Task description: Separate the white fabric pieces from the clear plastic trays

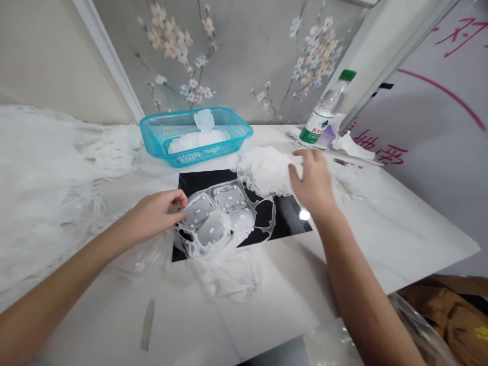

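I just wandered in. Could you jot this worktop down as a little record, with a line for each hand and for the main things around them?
Left hand: by the sheet's left edge, fingers curled; contact unclear
Right hand: beside the pile, fingers apart
Sheet: see-through, with shapes marked in it, lying over the panel
Panel: black, glossy, on the table
Pile: white, at the panel's far edge
Basket: blue, behind the panel, white pieces inside
Bottle: green cap, upright, far right

Hands [314,180] flanking translucent sheets [231,195] on black panel [287,216].
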Demonstrator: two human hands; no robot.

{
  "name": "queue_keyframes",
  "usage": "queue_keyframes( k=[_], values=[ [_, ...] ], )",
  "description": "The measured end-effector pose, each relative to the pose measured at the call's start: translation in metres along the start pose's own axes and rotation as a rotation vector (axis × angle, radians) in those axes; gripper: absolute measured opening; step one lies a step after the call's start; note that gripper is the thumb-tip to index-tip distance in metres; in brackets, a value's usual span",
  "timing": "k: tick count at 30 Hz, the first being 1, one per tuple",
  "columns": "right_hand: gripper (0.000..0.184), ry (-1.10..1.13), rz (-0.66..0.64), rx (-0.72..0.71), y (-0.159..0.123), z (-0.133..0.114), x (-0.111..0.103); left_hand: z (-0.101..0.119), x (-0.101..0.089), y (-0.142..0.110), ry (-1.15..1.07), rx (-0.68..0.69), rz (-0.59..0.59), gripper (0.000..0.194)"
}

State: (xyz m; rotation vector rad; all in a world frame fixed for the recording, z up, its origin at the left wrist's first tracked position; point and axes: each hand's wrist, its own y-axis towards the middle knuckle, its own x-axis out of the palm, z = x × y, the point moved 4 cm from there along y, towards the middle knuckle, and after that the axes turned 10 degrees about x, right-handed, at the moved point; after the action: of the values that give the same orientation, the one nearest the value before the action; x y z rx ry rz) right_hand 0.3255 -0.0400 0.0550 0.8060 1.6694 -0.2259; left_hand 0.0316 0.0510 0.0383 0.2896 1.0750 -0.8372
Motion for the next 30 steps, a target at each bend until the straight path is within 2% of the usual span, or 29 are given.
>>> queue_keyframes(
  k=[2,4,6,8,11,14,18,20,23,27,30],
  values=[
    [0.025,0.220,0.078,-0.346,-0.022,-0.038,0.003,0.005,-0.006,0.000,-0.150,0.020,0.088,0.022],
    [0.023,0.350,0.042,-0.633,-0.049,-0.068,0.008,0.012,-0.012,-0.002,-0.367,0.028,0.198,0.022],
    [0.023,0.454,-0.019,-0.803,-0.073,-0.088,0.013,0.018,-0.016,-0.006,-0.633,-0.014,0.281,0.022],
    [0.025,0.556,-0.070,-0.872,-0.089,-0.098,0.015,0.024,-0.017,-0.010,-0.870,-0.077,0.318,0.023],
    [0.032,0.707,-0.106,-0.845,-0.098,-0.101,0.018,0.033,-0.015,-0.014,-1.119,-0.104,0.320,0.025],
    [0.032,0.825,-0.078,-0.775,-0.097,-0.096,0.017,0.040,-0.009,-0.016,-1.218,-0.076,0.288,0.020],
    [0.022,0.830,-0.032,-0.719,-0.094,-0.090,0.013,0.049,0.010,-0.017,-1.119,-0.050,0.024,0.030],
    [0.020,0.796,-0.042,-0.732,-0.096,-0.090,0.010,0.050,0.013,-0.018,-1.012,-0.053,-0.018,0.036],
    [0.020,0.760,-0.047,-0.747,-0.097,-0.091,0.008,0.050,0.008,-0.018,-0.900,-0.038,0.027,0.039],
    [0.019,0.815,-0.003,-0.675,-0.094,-0.088,0.004,0.056,0.001,-0.017,-0.834,0.083,0.086,0.046],
    [0.019,0.794,-0.025,-0.669,-0.093,-0.088,0.003,0.052,0.003,-0.018,-0.882,0.049,0.200,0.039]
  ],
)
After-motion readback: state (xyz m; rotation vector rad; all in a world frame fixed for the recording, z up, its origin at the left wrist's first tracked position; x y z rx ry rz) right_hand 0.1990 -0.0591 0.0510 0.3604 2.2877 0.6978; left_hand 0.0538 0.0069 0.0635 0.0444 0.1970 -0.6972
